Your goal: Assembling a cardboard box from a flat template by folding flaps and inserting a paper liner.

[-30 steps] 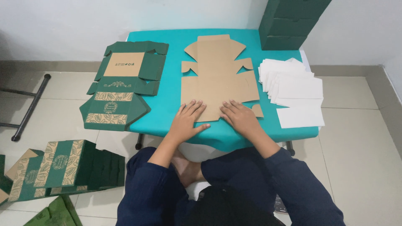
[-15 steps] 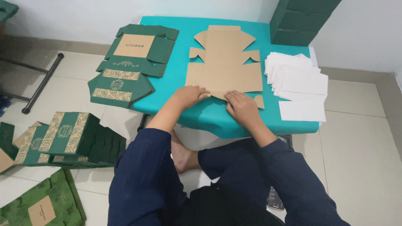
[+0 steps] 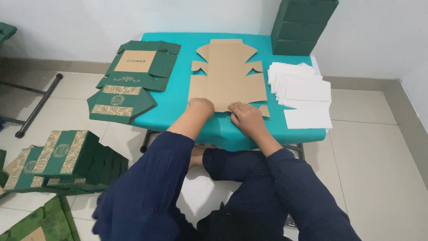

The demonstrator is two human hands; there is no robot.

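A flat brown die-cut cardboard box blank (image 3: 228, 73) lies plain side up on the teal table (image 3: 178, 100). My left hand (image 3: 201, 107) grips the blank's near edge at the left, fingers curled over it. My right hand (image 3: 245, 117) holds the near edge beside a small side flap, fingers pressed on the card. Both forearms in dark blue sleeves reach up from my lap.
A stack of green printed flat blanks (image 3: 131, 78) overhangs the table's left side. White paper sheets (image 3: 303, 89) lie at the right, green assembled boxes (image 3: 303, 24) stacked at the back right. More folded green boxes (image 3: 62, 160) sit on the tiled floor at left.
Both hands slid back from the blank's surface to its near edge and curled onto it. The camera view shifted to the left and slightly down.
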